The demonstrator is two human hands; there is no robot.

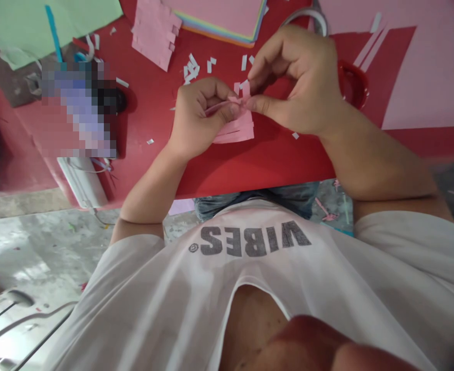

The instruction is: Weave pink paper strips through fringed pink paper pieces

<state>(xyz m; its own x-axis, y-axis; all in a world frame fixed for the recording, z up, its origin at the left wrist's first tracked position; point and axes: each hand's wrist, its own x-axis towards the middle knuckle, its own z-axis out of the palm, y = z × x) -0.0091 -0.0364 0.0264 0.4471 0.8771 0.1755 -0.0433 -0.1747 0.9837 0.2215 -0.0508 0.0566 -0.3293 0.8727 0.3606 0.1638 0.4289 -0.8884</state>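
Observation:
Over the red table [258, 159] both my hands work on a small piece of pink paper strips [237, 129]. My left hand [199, 116] is curled shut, pinching the strips at their left side. My right hand [296, 82] pinches the top of the same pink strips between thumb and forefinger. The lower strips fan out below my fingers and rest on the table.
A stack of coloured paper [223, 18] lies at the top centre, a cut pink sheet [155, 31] to its left, a green sheet [53, 23] at top left, and a large pink sheet [423, 67] at right. A red-handled tool [352, 85] sits behind my right wrist. White scraps [191, 67] litter the table.

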